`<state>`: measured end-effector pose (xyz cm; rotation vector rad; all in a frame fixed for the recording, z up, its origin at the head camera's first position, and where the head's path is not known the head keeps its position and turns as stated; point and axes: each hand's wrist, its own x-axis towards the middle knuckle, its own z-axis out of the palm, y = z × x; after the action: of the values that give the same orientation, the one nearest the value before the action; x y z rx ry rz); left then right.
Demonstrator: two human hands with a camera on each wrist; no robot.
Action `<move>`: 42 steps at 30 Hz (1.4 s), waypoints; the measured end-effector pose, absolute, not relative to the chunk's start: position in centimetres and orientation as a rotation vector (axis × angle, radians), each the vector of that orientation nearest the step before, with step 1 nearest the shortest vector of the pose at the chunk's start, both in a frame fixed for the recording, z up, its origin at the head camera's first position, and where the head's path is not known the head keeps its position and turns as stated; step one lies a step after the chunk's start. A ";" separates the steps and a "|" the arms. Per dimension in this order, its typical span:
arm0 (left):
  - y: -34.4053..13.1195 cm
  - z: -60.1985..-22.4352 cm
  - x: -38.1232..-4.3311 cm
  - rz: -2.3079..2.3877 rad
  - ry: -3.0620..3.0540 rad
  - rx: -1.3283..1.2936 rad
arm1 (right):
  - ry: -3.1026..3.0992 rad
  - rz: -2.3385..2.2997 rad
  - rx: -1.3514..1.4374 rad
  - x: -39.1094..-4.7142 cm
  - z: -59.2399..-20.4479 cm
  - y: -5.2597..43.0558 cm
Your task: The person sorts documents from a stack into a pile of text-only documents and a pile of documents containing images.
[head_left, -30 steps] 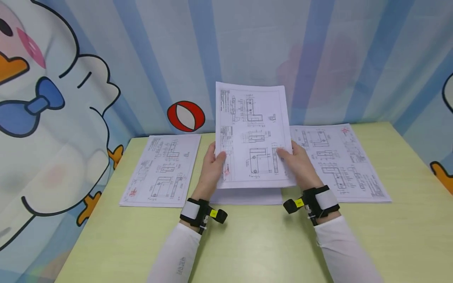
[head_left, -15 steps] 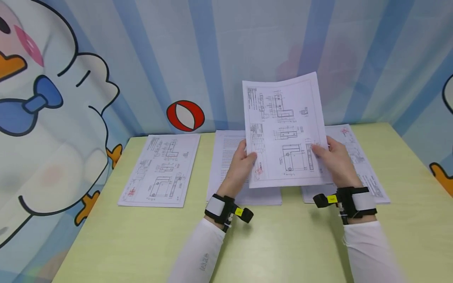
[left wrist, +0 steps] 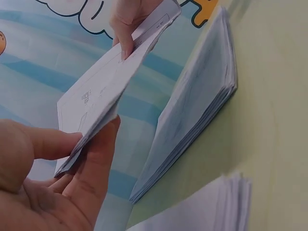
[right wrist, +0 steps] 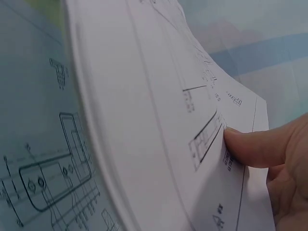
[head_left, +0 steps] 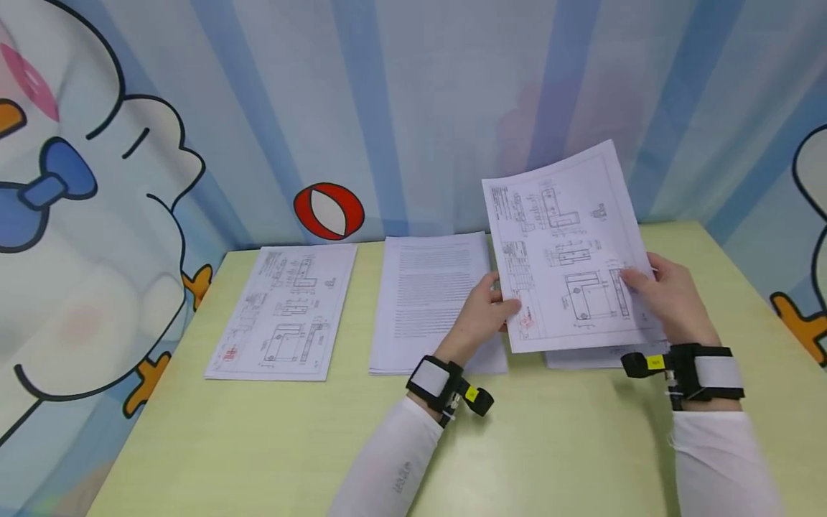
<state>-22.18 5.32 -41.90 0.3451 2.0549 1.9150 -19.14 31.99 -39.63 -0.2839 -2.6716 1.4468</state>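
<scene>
A thin stack of printed drawing sheets [head_left: 549,237] is raised above the table, its top edge tilted up to the right. My left hand [head_left: 477,316] pinches its left edge, thumb on top and fingers behind, as the left wrist view also shows. On the opposite edge, my right hand [head_left: 677,296] grips with the thumb [right wrist: 255,144] lying over the printed face. Beneath the raised sheets lies another stack of drawings [head_left: 581,358], mostly hidden in the head view. In the right wrist view, part of that lower stack [right wrist: 43,139] shows its outlines past the held sheets' edge.
A stack of pages with lines of text [head_left: 429,287] lies mid-table, left of the held sheets. Farther left is one more stack of drawings [head_left: 278,316]. Behind the pale green table [head_left: 271,438] hangs a striped blue cloth [head_left: 439,108] with cartoon figures.
Both hands have carried the held sheets rightward, from above the middle stack to above the right one. The sheets have tilted, and the middle stack's text page has come into view.
</scene>
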 end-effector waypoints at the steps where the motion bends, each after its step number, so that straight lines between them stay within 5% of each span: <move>1: 5.7 -42.1 -22.1 1.903 2.051 0.341 | -2.681 1.433 -0.293 -19.1 -39.8 32.4; 15: 9.5 -43.7 -20.4 1.632 2.235 0.313 | -2.790 1.327 -0.448 -18.5 -41.3 35.5; 42: 9.2 -44.8 -20.3 1.417 2.311 0.372 | -2.908 0.881 -0.503 -19.1 -43.7 36.1</move>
<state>-20.28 9.21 -44.81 0.3724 2.3114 1.4169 -19.12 36.08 -43.70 -0.5031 -2.9075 0.8808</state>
